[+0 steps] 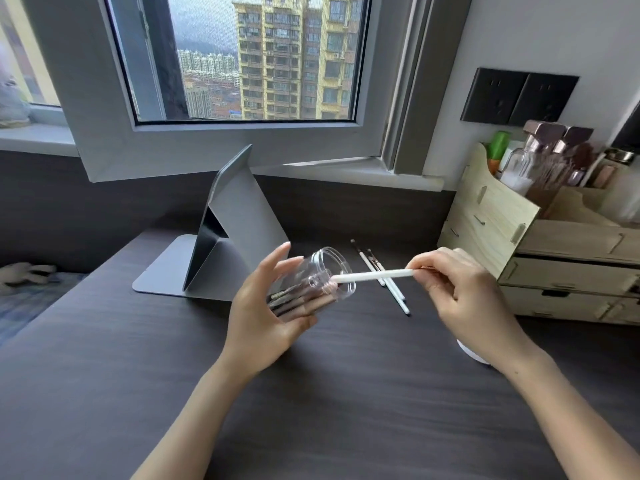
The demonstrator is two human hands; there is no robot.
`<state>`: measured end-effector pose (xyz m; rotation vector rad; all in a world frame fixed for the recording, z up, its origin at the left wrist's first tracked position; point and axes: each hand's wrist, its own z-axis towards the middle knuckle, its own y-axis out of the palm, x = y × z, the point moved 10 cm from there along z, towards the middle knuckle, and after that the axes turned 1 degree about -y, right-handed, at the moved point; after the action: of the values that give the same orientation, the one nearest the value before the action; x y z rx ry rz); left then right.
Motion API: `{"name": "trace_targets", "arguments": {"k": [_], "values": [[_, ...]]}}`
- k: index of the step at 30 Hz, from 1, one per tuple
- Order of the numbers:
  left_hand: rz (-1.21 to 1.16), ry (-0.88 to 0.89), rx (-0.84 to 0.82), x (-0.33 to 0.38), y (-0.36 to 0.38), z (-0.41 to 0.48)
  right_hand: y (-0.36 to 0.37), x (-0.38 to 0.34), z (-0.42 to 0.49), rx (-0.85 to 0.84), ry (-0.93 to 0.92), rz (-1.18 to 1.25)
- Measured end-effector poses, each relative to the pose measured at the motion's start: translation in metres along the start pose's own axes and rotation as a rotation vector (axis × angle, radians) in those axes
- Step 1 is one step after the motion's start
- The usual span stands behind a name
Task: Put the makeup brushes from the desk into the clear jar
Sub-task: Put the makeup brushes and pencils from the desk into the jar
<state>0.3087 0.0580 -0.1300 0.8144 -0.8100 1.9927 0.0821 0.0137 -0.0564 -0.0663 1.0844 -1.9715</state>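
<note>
While held above the table: the clear jar lies tilted on its side in the left hand, its open mouth turned toward the right hand.
Left hand: curled around the lower part of the jar from below, palm up, with the upper fingers spread loose over the glass.
Right hand: pinched shut on one end of a white-handled brush, which lies nearly level between the two hands.
Brush tip: the free white end sits right at the jar's rim — just inside or just at the mouth, I cannot tell which.
Jar contents: several dark-tipped brushes already lie inside; they overlap, so no exact count.
Loose brushes: at least three lie crossed on the dark table — beyond and beneath the held one, between the hands and the wooden organizer.
Other things: one grey folding stand behind the left hand, and a white round object partly hidden under the right wrist.
</note>
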Motion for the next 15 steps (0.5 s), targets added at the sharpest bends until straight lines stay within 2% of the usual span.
{"name": "trace_targets", "arguments": {"k": [6,11,15], "values": [[0.171,0.104,-0.148,0.010,0.020,-0.006,0.023,-0.052,0.002,-0.166,-0.150,-0.026],[0.111,0.078,-0.110,0.006,0.015,-0.004,0.047,-0.045,0.005,-0.216,-0.020,0.193],[0.034,0.017,-0.042,-0.003,0.007,-0.001,0.043,-0.019,0.004,-0.099,0.114,0.412]]}}
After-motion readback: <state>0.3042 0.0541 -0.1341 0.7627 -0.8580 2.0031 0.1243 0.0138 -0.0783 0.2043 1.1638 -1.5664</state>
